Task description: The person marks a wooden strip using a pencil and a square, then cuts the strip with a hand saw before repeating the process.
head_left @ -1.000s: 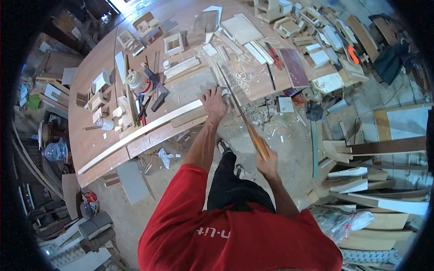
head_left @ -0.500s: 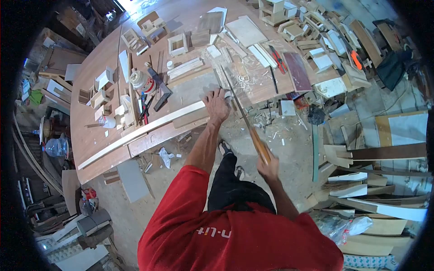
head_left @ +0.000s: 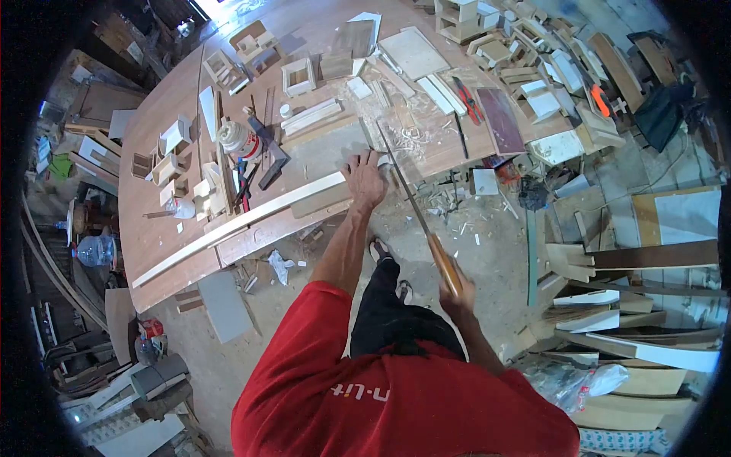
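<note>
My right hand [head_left: 458, 292] is wrapped round the long wooden handle of a hand saw [head_left: 408, 186]. Its thin blade slants forward over the table's edge, beside the end of a long pale wooden strip [head_left: 251, 218]. My left hand [head_left: 365, 180] grips that strip near this end, with bent fingers over it. The strip lies along the front edge of the wooden table [head_left: 179, 259]. Under my left hand, the exact contact between blade and wood is hidden. A flat grey board [head_left: 320, 152] lies just beyond the strip.
A white glue tub [head_left: 238, 139], a dark angled tool [head_left: 272, 164] and red-handled pliers [head_left: 467, 103] lie on the table. Wood shavings [head_left: 411, 133] and small wooden boxes [head_left: 299, 76] are spread about. Offcuts litter the floor; curved wooden pieces [head_left: 632, 373] are stacked at right.
My right hand has drawn the saw back a little toward my body, so the blade's tip sits lower. My left hand and the wooden strip stay nearly in place.
</note>
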Motion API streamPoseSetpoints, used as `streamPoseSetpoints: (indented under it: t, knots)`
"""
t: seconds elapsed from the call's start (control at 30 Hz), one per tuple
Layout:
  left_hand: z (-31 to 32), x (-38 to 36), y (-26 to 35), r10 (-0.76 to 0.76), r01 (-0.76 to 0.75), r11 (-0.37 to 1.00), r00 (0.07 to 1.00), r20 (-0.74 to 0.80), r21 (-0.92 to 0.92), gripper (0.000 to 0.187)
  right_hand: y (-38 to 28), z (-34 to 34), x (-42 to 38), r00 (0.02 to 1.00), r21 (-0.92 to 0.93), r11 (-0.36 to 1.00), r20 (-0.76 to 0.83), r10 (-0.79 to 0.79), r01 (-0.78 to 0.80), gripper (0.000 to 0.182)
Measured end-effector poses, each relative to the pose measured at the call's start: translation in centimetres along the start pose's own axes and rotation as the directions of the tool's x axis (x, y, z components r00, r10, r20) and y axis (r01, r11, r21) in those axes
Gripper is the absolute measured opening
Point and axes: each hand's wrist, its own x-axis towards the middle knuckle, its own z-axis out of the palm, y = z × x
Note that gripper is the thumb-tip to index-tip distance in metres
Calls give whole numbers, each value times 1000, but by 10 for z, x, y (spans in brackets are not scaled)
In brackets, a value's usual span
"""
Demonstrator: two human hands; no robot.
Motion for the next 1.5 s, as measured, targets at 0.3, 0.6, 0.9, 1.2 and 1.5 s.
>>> streamPoseSetpoints:
  t: [0.3,0.6,0.9,1.2,1.5]
  knots:
    - [-5,-2,2,23,-23,1000,1000,22,11,42,-27,23,78,989,262,954,13,150,-148,52]
    - [1,-3,-1,2,-2,1000,1000,25,15,45,-29,-26,-31,980,31,979,25,198,-199,51]
    - [-2,-4,2,29,-29,1000,999,-19,-7,45,-25,8,40,989,201,969,12,148,-147,49]
    - [-10,-5,6,34,-33,999,999,-42,8,39,-30,4,52,995,186,978,14,96,-96,52]
    - [-5,4,3,34,-34,999,998,-47,7,38,-46,-45,-26,997,10,998,51,60,-60,54]
